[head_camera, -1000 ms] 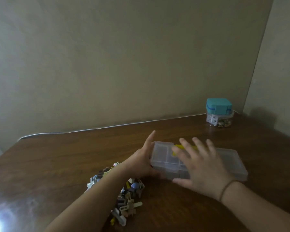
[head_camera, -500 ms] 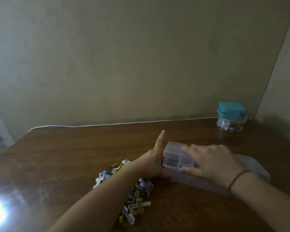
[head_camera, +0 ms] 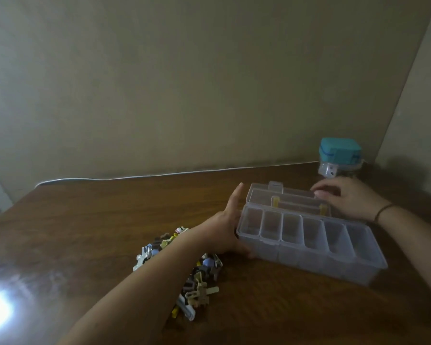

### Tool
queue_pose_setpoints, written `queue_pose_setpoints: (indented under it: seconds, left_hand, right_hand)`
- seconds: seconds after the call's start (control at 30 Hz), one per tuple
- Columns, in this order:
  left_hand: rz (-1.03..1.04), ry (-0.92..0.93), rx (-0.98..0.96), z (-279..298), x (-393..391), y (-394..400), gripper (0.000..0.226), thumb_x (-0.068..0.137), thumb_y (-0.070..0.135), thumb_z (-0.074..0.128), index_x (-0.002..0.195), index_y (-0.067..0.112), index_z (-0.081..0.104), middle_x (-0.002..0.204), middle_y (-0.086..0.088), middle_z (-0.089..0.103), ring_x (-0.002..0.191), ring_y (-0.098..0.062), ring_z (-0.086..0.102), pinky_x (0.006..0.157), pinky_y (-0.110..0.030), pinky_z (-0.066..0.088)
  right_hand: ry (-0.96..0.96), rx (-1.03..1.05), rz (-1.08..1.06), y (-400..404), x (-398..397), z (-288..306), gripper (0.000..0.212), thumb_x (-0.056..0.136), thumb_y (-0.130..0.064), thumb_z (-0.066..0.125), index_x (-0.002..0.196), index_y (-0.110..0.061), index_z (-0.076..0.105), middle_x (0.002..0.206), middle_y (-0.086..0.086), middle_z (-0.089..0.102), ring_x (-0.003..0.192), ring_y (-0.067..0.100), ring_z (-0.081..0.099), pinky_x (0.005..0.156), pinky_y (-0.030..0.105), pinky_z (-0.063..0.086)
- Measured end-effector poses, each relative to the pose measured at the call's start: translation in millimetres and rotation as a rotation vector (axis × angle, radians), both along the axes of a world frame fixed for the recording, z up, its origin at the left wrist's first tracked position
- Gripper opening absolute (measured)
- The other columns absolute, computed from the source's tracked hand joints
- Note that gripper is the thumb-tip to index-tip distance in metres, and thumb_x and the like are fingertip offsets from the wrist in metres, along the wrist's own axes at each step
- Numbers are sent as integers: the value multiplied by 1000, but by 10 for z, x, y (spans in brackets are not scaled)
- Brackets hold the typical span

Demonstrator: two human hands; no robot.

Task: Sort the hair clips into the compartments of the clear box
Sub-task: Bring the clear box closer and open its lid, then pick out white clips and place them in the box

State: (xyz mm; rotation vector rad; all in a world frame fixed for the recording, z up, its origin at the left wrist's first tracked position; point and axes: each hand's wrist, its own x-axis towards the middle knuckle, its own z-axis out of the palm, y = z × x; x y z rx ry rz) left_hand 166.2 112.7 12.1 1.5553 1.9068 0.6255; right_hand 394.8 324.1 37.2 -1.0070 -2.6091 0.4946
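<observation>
Box [head_camera: 309, 241] sits mid-tabletop [head_camera: 110, 220], lid [head_camera: 288, 199] swung back. Left hand [head_camera: 225, 227] braces its left end, fingers straight, grip wide. Right hand [head_camera: 347, 197] rests on the lid, fingers loosely bent, holding nothing. Clips [head_camera: 197, 272] lie heaped under the left forearm. Risk: that arm sweeps the heap, or the lid flops shut. Half a second ago the box was closed.

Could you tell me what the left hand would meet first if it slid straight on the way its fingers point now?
Probably nothing but bare table. The left hand rests against the left end of the clear box, fingers pointing toward the wall; that line runs alongside the opened lid, though depth is unclear.
</observation>
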Motion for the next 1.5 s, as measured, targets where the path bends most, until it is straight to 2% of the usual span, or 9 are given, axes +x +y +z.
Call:
queue_pose_setpoints:
  seconds: [0.13, 0.23, 0.43, 0.77, 0.9, 1.03, 1.17, 1.4, 1.5]
  left_hand:
    - [-31, 125, -16, 31, -9, 20, 143, 67, 33, 88, 142, 47, -33, 151, 0, 45, 141, -25, 39, 116, -49, 30]
    - [-59, 210, -51, 145, -102, -105, 133, 71, 42, 83, 145, 45, -28, 156, 1, 37, 143, -24, 34, 116, -49, 29]
    - [67, 394, 123, 69, -422, -972, 70, 90, 53, 59, 150, 42, 24, 154, 15, 34, 140, -7, 34, 114, -34, 37]
    - [416, 343, 523, -341, -932, -1600, 26, 94, 37, 56, 117, 30, 67, 122, 20, 60, 116, 2, 55, 99, -34, 49]
    - [363, 331, 498, -317, -918, -1619, 31, 90, 46, 61, 118, 33, 66, 122, 22, 58, 117, 1, 54, 97, -36, 50]
    - [78, 482, 377, -256, -552, -1594, 57, 83, 73, 49, 134, 49, 47, 144, 25, 42, 136, 0, 34, 114, -37, 33]
    - [-149, 664, 377, -398, -364, -1495, 52, 86, 75, 43, 132, 51, 46, 144, 13, 50, 133, -14, 48, 105, -48, 43]
    - [1, 293, 403, -241, -412, -1452, 53, 85, 71, 51, 134, 52, 46, 144, 33, 38, 138, 9, 25, 115, -35, 30]
    - [79, 388, 397, -48, -386, -1193, 54, 89, 61, 53, 140, 48, 38, 143, 28, 41, 135, 3, 32, 113, -35, 34]
  right_hand:
    - [336, -142, -74, -133, 139, -29, 39, 87, -52, 49, 113, -28, 65, 112, -7, 64, 113, 16, 56, 91, 39, 45]
    - [494, -79, 49, -498, 319, -1, 42, 87, -65, 48, 115, -37, 61, 118, -20, 59, 110, -4, 52, 84, 30, 47]
    - [-58, 351, 195, -852, 367, -326, 58, 75, -83, 44, 124, -52, 46, 125, -26, 52, 119, 0, 46, 93, 39, 44]
    - [-179, 631, 326, -942, -169, -191, 44, 87, -63, 49, 111, -31, 67, 115, -6, 66, 115, 22, 58, 94, 52, 45]
    - [10, 448, 481, -1684, -589, -163, 26, 87, -32, 51, 107, -33, 68, 99, -15, 66, 90, 6, 61, 72, 30, 54]
    - [-111, 302, 525, -1942, -963, -416, 41, 94, -30, 40, 130, -51, 40, 125, -32, 39, 108, -7, 43, 86, 21, 46]
    - [-49, 185, 450, -1888, -999, -499, 29, 92, -39, 49, 118, -53, 47, 115, -35, 43, 112, -9, 42, 92, 20, 43]
    - [-100, -25, 435, -1828, -897, -386, 7, 84, -40, 66, 87, -44, 61, 107, -29, 52, 105, -7, 49, 86, 18, 44]
    - [-104, -14, 388, -1817, -858, -384, 14, 88, -33, 64, 90, -46, 57, 99, -25, 55, 100, -7, 51, 88, 16, 43]
